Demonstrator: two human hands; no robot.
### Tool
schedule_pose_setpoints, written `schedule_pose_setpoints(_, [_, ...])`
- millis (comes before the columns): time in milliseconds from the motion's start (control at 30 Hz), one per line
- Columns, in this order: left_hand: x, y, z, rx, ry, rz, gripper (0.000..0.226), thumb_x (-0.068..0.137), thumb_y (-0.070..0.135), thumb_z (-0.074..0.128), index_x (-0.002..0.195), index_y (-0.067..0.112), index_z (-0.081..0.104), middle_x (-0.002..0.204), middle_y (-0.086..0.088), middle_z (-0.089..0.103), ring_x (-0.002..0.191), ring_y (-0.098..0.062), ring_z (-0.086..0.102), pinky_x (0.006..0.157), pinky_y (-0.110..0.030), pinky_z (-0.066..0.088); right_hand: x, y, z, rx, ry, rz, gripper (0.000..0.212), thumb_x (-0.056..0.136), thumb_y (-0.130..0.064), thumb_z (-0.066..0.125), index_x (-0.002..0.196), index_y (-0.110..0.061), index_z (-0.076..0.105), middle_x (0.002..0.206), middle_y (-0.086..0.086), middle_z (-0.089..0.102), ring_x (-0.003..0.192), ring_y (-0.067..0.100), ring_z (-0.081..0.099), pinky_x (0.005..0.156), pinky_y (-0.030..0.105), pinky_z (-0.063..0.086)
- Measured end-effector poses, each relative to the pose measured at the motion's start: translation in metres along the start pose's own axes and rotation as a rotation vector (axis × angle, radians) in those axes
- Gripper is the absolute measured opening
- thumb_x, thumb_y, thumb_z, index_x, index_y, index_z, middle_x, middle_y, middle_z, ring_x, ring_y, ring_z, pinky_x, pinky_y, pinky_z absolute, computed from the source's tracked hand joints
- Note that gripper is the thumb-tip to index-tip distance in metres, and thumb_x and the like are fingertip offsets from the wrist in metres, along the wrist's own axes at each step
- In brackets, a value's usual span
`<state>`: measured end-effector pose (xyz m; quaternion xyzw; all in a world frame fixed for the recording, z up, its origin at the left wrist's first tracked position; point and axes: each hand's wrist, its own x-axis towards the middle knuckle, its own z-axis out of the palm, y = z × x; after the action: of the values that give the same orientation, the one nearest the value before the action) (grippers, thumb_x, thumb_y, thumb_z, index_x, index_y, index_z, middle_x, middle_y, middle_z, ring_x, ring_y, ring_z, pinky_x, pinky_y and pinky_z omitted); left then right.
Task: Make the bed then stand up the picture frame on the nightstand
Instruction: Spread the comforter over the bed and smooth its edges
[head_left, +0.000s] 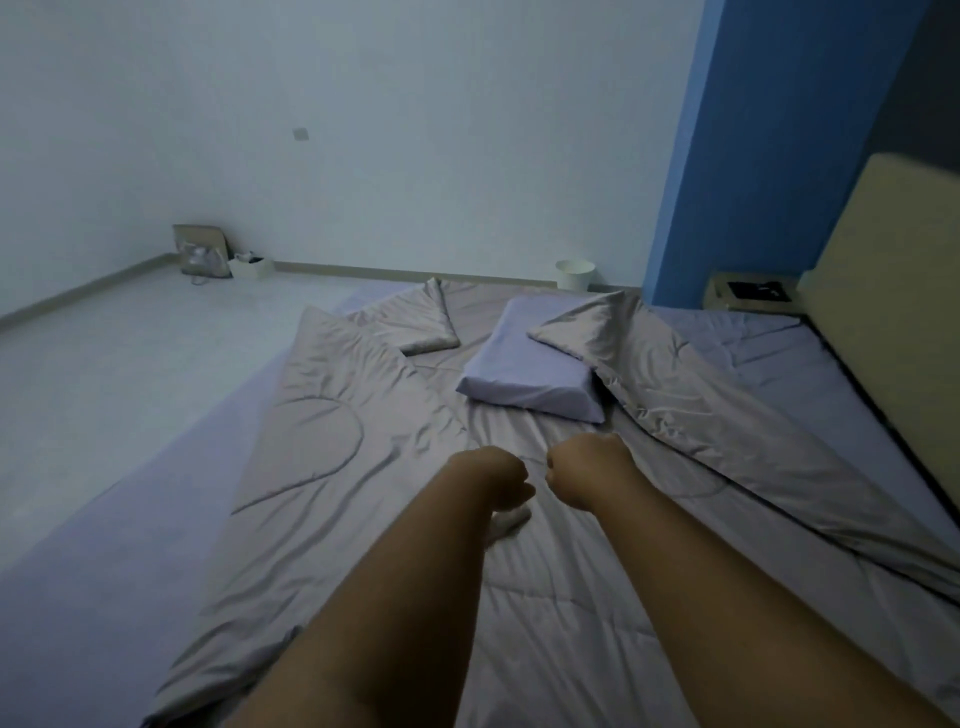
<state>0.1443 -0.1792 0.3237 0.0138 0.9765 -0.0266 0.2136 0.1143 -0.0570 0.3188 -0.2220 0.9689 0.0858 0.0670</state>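
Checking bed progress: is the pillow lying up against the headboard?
No, the pillow lies mid-bed on the quilt, well apart from the headboard.

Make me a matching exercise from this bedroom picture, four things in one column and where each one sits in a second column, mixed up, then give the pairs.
Things:
1. lavender rectangular pillow
2. white round waste bin
3. flat cardboard box
4. small beige nightstand

Places:
A. leaning against the wall in the far left corner
B. beside the tan headboard, at the foot of the blue wall
C. lying on the shiny grey quilt in the middle of the bed
D. on the floor beyond the bed's far edge

Pairs: 1-C, 2-D, 3-A, 4-B
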Motion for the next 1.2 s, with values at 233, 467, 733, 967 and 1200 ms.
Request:
schedule_pose_setpoints(233, [0.018,-0.130,0.012,0.079,-0.055,0.121,0.051,0.096,0.046,0.035,0.137,0.019,0.045,0.144,-0.008,0.044,0.130,-0.027,0.042,0.108,-0.042,0.035,0.056,-0.111,-0.010,0.042,-0.029,0.135,0.028,0.093,-0.028,0.039,0.111,-0.021,0.059,0.116,0.005,0.062,0.103,0.025,0.056,0.081,0.037,0.037])
schedule_pose_setpoints(467, [0.027,-0.219,0.015,0.085,-0.006,0.112,0.049,0.095,0.047,0.037,0.135,0.021,0.047,0.139,-0.006,0.048,0.126,-0.024,0.046,0.103,-0.039,0.038,0.088,-0.191,-0.026,0.049,-0.020,0.155,0.028,0.093,-0.028,0.039,0.112,-0.019,0.057,0.113,0.007,0.062,0.101,0.026,0.055,0.091,0.040,0.035])
schedule_pose_setpoints(733, [0.025,-0.288,0.036,0.113,0.076,0.167,0.050,0.095,0.046,0.033,0.142,0.031,0.034,0.146,-0.003,0.041,0.131,-0.026,0.041,0.104,-0.042,0.036,0.113,-0.258,-0.037,0.179,-0.085,0.205,0.037,0.097,-0.034,0.036,0.125,-0.014,0.052,0.127,0.010,0.056,0.113,0.026,0.052,0.096,0.040,0.036])
schedule_pose_setpoints(967, [0.048,-0.401,0.039,0.087,0.143,0.260,0.052,0.093,0.049,0.034,0.142,0.030,0.033,0.149,-0.002,0.037,0.132,-0.027,0.038,0.105,-0.043,0.034,0.146,-0.353,-0.057,0.308,-0.067,0.372,0.044,0.099,-0.038,0.029,0.133,-0.014,0.046,0.136,0.010,0.050,0.124,0.029,0.044,0.108,0.045,0.027])
schedule_pose_setpoints(1200, [0.035,-0.534,0.067,0.191,0.106,0.372,0.054,0.092,0.048,0.037,0.142,0.027,0.033,0.149,-0.002,0.037,0.133,-0.028,0.036,0.104,-0.043,0.034,0.166,-0.469,-0.055,0.365,-0.133,0.504,0.049,0.098,-0.044,0.026,0.132,-0.015,0.046,0.138,0.007,0.049,0.126,0.027,0.043,0.109,0.044,0.023])
